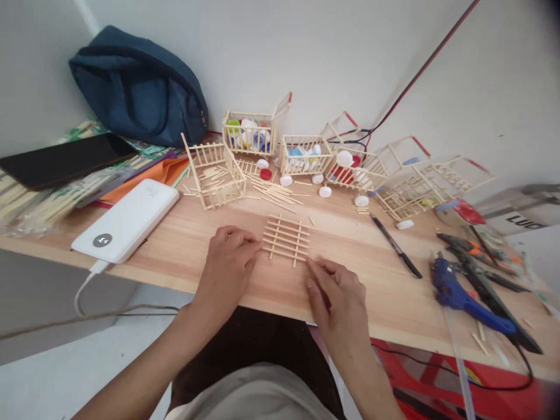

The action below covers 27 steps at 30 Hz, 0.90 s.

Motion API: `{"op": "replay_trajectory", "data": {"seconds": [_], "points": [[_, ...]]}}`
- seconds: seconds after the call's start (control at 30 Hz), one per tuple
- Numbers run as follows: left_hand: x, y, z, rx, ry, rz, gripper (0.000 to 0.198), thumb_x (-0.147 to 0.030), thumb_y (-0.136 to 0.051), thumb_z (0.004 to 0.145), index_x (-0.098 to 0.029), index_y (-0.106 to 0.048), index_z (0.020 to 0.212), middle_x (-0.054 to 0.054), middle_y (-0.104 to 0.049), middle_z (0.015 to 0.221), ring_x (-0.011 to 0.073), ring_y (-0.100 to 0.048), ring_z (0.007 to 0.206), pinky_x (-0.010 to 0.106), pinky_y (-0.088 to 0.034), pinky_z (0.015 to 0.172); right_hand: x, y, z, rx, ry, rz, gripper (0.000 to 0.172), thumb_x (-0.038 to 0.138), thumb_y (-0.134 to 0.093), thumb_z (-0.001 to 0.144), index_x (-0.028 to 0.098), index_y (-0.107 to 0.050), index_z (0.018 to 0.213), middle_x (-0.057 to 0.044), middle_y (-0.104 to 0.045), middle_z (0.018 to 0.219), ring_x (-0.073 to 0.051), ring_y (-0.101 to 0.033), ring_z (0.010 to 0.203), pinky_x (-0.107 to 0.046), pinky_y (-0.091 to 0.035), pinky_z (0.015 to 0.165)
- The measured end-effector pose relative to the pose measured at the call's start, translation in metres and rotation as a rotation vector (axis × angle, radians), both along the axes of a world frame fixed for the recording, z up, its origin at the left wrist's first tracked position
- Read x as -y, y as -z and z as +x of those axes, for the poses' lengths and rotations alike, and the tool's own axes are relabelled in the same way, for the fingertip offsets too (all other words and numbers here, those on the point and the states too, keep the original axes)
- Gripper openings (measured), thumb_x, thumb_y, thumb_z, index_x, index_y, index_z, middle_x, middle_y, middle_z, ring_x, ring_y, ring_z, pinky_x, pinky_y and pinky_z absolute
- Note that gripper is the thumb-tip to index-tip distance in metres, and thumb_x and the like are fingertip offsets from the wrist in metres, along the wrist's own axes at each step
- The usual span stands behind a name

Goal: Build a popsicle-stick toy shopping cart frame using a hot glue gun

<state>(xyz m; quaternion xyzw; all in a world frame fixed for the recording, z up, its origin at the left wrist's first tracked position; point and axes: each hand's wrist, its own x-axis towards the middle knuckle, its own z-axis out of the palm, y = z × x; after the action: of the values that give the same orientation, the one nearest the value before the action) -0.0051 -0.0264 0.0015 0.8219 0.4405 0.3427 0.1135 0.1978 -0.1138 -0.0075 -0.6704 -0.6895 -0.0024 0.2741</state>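
Note:
A small grid of thin wooden sticks (286, 238) lies on the table in front of me, several crosswise sticks resting over two lengthwise ones. My left hand (231, 256) is at its left edge, thumb and fingertips pinched together at the end of a crosswise stick near the bottom. At the lower right corner, my right hand (336, 291) pinches the other end of that stick. Behind the grid stands an open stick basket (221, 195) without wheels. Loose short sticks (275, 192) are scattered next to it.
Finished stick carts with bottle-cap wheels, including one cart (250, 133) filled with caps, line the wall. On the right lie a black pen (396, 245), a blue glue gun (464, 297) and pliers (468, 248). A white power bank (126, 220), a phone (65, 160) and a blue bag (144, 87) occupy the left.

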Motion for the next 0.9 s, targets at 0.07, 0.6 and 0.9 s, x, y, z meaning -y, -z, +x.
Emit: {"op": "replay_trajectory", "data": {"seconds": [0.07, 0.6, 0.9], "points": [[0.0, 0.0, 0.0, 0.0, 0.004, 0.002, 0.02, -0.009, -0.054, 0.089, -0.017, -0.071, 0.096, 0.007, -0.068, 0.098, 0.0253, -0.049, 0.1, 0.045, -0.047, 0.091, 0.0, 0.001, 0.0, 0.005, -0.002, 0.01, 0.031, 0.026, -0.05, 0.097, 0.021, -0.065, 0.124, -0.014, -0.063, 0.117, -0.029, -0.057, 0.105, -0.046, -0.044, 0.086], [0.0, 0.001, -0.002, 0.039, -0.012, -0.049, 0.018, -0.015, -0.053, 0.093, -0.021, -0.07, 0.098, 0.006, -0.068, 0.098, 0.0245, -0.05, 0.102, 0.045, -0.046, 0.094, 0.0, 0.001, -0.001, -0.015, 0.02, 0.022, 0.03, 0.028, -0.051, 0.096, 0.022, -0.065, 0.122, -0.012, -0.065, 0.115, -0.029, -0.058, 0.107, -0.046, -0.045, 0.088], [-0.009, -0.007, 0.0, -0.035, 0.023, -0.045, 0.013, -0.016, -0.057, 0.092, -0.02, -0.069, 0.09, 0.004, -0.068, 0.094, 0.0244, -0.05, 0.101, 0.044, -0.044, 0.093, -0.004, -0.008, 0.009, -0.074, 0.03, -0.04, 0.017, 0.029, -0.052, 0.097, 0.024, -0.068, 0.096, -0.005, -0.071, 0.096, -0.022, -0.063, 0.09, -0.036, -0.044, 0.079]]}}
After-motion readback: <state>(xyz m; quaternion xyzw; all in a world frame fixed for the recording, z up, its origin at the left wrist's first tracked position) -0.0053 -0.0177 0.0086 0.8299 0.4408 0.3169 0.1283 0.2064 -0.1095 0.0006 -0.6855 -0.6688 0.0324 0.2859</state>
